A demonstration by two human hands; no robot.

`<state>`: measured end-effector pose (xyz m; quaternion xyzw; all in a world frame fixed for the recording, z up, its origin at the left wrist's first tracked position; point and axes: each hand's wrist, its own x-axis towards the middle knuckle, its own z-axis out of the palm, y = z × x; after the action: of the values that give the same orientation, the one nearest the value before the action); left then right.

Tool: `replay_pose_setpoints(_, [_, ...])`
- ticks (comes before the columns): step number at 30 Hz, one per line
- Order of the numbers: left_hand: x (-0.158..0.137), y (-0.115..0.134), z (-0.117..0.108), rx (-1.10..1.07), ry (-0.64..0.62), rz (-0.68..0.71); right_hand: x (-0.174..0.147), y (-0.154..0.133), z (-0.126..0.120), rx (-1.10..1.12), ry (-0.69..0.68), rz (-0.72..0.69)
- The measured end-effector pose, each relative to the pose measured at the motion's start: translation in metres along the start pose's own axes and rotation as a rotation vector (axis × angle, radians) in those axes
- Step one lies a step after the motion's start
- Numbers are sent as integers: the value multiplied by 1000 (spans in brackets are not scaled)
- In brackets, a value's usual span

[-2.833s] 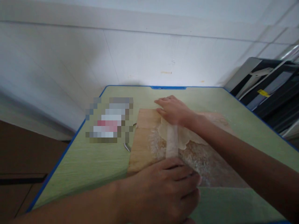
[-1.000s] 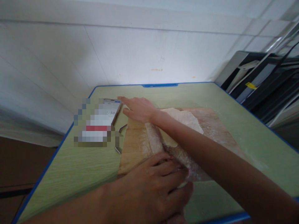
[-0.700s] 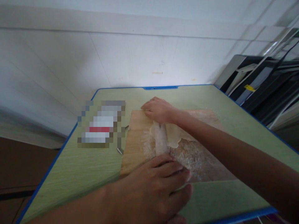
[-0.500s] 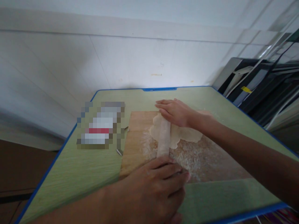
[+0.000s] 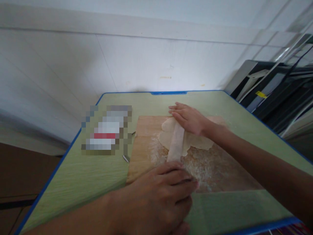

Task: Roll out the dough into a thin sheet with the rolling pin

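A pale, flour-dusted rolling pin (image 5: 176,143) lies slantwise across a thin, irregular sheet of dough (image 5: 200,141). Over its far end rests my right hand (image 5: 188,118), palm down on the pin with fingers stretched out to the left past it. My left hand (image 5: 168,187) curls over the near end, its fingers bent and that end hidden beneath them. Loose flour (image 5: 201,169) is scattered over the wooden board (image 5: 144,130) under the dough. Part of the dough's far side is covered by my right hand and forearm.
The board sits on a light green folding table (image 5: 102,176) with a blue rim. A blurred-out phone-like object (image 5: 105,127) lies to the left, and a metal piece (image 5: 126,158) is by the board's left edge. Behind stands a white wall (image 5: 146,62); dark panels (image 5: 276,88) lean at right.
The rolling pin's far end has shifted right with my right hand, so the pin slants more. My left hand has barely moved. The whole view has shifted slightly.
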<state>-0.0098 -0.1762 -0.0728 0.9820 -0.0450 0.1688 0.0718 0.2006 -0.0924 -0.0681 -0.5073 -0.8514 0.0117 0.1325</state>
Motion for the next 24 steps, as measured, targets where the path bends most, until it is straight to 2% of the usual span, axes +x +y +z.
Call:
replay_pose_setpoints(3, [-1,-3,2,-3,59,12,16,-8,5,-5,-30,-14])
replay_pose_setpoints(7, [-3,-5,5,-24,77,-8,32,-17,9,-4,-53,-11])
replay_pose_setpoints(18, [-3,-3,6,43,43,7,74,-62,18,18,-123,32])
replay_pose_setpoints(24, [-4,1,5,61,10,-17,91,-85,27,42,-163,-47])
